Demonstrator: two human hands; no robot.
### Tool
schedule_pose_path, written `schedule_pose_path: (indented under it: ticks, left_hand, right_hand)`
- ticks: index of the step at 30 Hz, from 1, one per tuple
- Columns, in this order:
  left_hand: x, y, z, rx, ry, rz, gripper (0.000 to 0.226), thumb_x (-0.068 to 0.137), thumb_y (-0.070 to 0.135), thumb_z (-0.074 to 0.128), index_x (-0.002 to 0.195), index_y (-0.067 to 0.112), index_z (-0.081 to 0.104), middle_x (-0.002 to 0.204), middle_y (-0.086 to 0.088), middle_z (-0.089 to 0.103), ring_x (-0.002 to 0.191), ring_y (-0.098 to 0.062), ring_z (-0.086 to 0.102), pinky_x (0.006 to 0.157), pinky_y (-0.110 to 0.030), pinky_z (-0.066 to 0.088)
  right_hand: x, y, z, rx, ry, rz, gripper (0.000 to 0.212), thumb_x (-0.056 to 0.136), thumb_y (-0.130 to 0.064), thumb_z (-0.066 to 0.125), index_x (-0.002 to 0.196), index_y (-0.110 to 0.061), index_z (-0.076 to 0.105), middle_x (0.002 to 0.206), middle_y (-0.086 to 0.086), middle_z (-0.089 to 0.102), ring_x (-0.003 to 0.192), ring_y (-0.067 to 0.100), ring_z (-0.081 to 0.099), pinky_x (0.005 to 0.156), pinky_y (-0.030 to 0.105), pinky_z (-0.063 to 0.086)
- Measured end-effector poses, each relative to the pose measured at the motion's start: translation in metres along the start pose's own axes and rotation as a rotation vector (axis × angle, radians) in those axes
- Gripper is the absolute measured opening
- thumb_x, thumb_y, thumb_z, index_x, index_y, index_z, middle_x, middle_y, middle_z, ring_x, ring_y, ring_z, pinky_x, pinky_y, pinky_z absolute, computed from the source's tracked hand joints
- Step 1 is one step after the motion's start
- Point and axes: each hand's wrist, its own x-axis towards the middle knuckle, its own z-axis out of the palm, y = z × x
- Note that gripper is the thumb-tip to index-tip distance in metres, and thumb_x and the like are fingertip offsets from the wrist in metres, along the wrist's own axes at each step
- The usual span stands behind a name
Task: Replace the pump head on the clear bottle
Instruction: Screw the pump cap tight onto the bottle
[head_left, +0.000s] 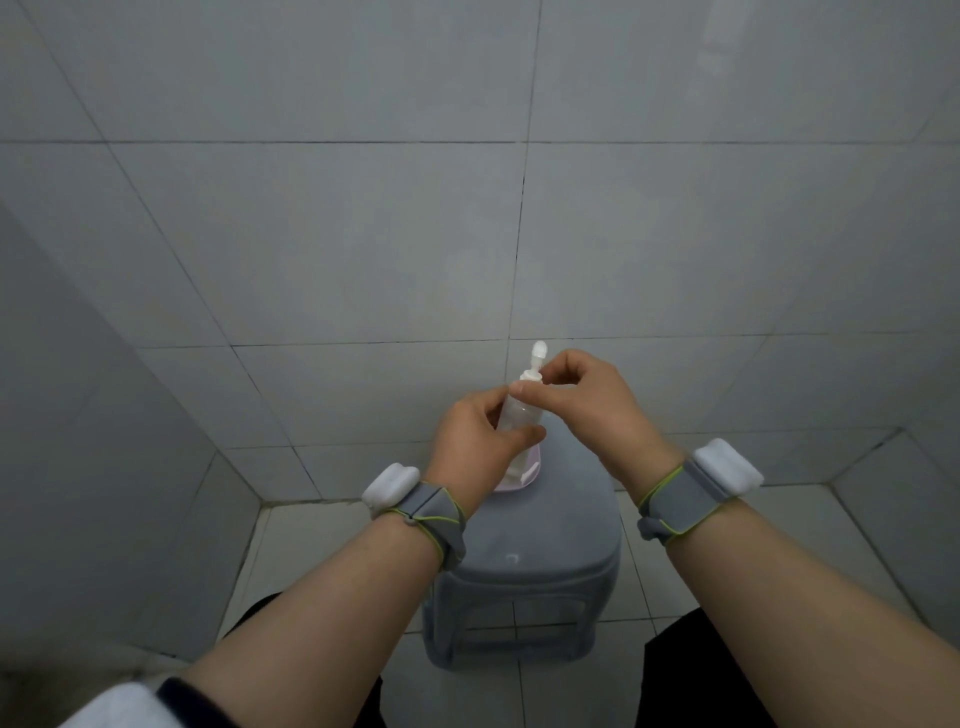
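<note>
Left hand (475, 447) is wrapping its fingers around the clear bottle (515, 415), holding it up over a grey stool (524, 551) with a pink thing (519, 475) lying on it. Right hand (582, 400) is pinching the white collar of the pump head (535, 364), which is sitting on top of the bottle and pointing up at the tiled wall (363, 234). Both wrists are wearing grey bands.
</note>
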Motion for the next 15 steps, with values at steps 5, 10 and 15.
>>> schedule_pose_path:
  ticks: [5,10,15]
  left_hand:
    - [0.000,0.001,-0.004,0.007,0.003,0.001,0.027,0.070,0.017,0.079,0.094,0.026,0.070,0.081,0.007,0.072,0.073,-0.005,0.067,0.067,-0.021,0.054]
    - [0.001,0.002,-0.006,-0.028,0.005,-0.013,0.026,0.069,0.016,0.080,0.090,0.028,0.070,0.083,0.004,0.073,0.078,-0.010,0.069,0.074,-0.029,0.055]
    - [0.000,0.002,-0.003,-0.023,-0.009,0.005,0.030,0.070,0.015,0.079,0.097,0.025,0.071,0.091,-0.001,0.075,0.084,-0.014,0.070,0.080,-0.036,0.057]
  right_hand:
    - [-0.001,0.001,-0.005,0.007,-0.104,0.006,0.038,0.076,-0.024,0.078,0.112,-0.018,0.069,0.115,-0.004,0.067,0.112,0.011,0.057,0.093,0.029,0.045]
    - [-0.002,-0.003,-0.014,0.055,-0.172,0.030,0.031,0.080,-0.019,0.075,0.110,-0.018,0.074,0.118,-0.004,0.070,0.115,0.010,0.061,0.106,0.034,0.043]
    - [-0.003,-0.002,-0.011,0.074,-0.124,0.028,0.017,0.071,-0.021,0.082,0.087,-0.020,0.077,0.093,-0.008,0.075,0.105,0.014,0.065,0.093,0.032,0.048]
